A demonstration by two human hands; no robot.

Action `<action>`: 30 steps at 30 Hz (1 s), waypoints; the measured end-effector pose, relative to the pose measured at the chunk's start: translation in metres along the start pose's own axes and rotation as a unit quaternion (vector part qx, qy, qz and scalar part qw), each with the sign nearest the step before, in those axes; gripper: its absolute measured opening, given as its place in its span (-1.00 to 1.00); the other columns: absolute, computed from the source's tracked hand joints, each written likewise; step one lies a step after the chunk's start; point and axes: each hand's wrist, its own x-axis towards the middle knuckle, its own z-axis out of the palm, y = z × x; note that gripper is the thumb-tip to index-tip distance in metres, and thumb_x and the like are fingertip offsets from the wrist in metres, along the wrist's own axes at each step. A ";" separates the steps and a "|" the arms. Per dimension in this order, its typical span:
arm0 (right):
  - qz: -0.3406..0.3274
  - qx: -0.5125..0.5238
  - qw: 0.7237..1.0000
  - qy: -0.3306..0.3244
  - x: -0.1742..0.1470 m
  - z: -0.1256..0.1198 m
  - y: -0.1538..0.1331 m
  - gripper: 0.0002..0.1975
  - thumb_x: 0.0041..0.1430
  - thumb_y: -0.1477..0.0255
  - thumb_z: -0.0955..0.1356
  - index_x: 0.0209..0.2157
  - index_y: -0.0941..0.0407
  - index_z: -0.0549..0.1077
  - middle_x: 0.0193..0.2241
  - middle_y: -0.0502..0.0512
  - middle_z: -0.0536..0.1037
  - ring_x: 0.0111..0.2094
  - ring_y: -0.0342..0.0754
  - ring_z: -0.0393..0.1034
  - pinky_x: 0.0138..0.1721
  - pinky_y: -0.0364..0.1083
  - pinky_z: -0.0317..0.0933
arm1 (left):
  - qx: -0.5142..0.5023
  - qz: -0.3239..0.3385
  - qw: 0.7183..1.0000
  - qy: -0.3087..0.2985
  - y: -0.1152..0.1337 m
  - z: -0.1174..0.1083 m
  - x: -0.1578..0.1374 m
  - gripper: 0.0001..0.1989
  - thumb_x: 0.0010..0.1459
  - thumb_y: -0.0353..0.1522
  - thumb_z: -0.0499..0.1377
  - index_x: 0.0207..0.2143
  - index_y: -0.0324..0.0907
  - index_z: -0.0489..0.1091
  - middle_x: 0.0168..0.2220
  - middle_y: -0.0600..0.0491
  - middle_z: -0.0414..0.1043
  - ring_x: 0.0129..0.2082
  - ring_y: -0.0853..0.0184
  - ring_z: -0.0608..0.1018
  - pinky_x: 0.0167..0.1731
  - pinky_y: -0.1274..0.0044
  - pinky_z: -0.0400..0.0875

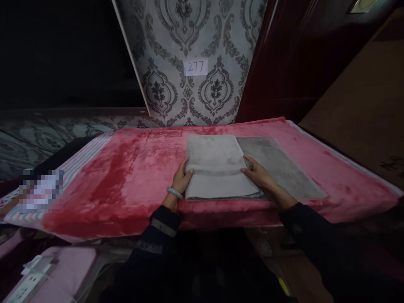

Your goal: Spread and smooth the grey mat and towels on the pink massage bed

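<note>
A folded grey cloth [214,153] lies in the middle of a red plush blanket, with a raised crease running across it. From under its right side a flat, darker grey piece [284,168] of fabric spreads out to the right; whether the two are one piece I cannot tell. My left hand [182,179], with a bangle at the wrist, pinches the cloth's left edge, thumb on top. On the opposite edge my right hand [258,173] grips at about the same height, thumb on top and fingers partly hidden behind the edge.
The red blanket [151,168] covers the table and hangs over its front. A dark screen [69,54] stands at the back left, a large cardboard box [362,109] at the right. A power strip [30,280] rests on a pink seat [69,269] at the lower left.
</note>
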 end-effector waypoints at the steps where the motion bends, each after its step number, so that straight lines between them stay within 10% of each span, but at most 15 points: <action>1: -0.001 -0.006 1.000 0.009 -0.004 0.000 -0.002 -0.32 0.12 0.32 0.36 0.29 0.11 0.30 -0.12 0.14 0.62 -0.18 0.07 0.52 -0.10 0.03 0.40 | 0.010 0.002 1.000 0.004 -0.001 0.000 0.000 -0.36 0.12 -0.24 0.29 0.25 -0.11 0.30 0.09 -0.03 0.51 0.03 0.20 0.55 0.10 0.33 0.44; 20: 0.039 -0.242 0.969 -0.043 -0.005 -0.017 -0.048 -0.36 0.24 0.40 0.31 0.34 0.20 0.23 0.12 0.36 0.49 0.11 0.21 0.40 0.10 0.03 0.26 | 0.140 0.003 0.988 0.066 0.016 0.000 0.005 -0.38 0.11 -0.26 0.24 0.22 -0.21 0.29 0.01 -0.13 0.52 0.01 0.11 0.56 0.10 0.22 0.42; 23: -0.046 -0.255 0.966 -0.027 0.011 -0.007 -0.073 -0.35 0.30 0.35 0.27 0.37 0.24 0.17 0.32 0.39 0.27 0.32 0.22 0.14 0.27 0.08 0.09 | 0.274 0.084 0.956 0.063 0.036 0.003 0.017 -0.36 0.12 -0.28 0.22 0.25 -0.25 0.28 0.21 -0.23 0.37 0.26 0.02 0.36 0.30 0.15 0.18; 30: -0.173 -0.283 0.937 -0.104 0.016 0.043 -0.087 -0.31 0.40 0.09 0.16 0.43 0.11 0.06 0.44 0.23 0.01 0.45 0.14 -0.17 0.39 0.20 -0.18 | 0.496 0.120 0.844 -0.162 0.051 0.038 0.013 -0.32 0.25 -0.09 0.10 0.33 -0.22 0.22 0.41 -0.26 0.07 0.44 -0.06 0.05 0.36 0.02 -0.13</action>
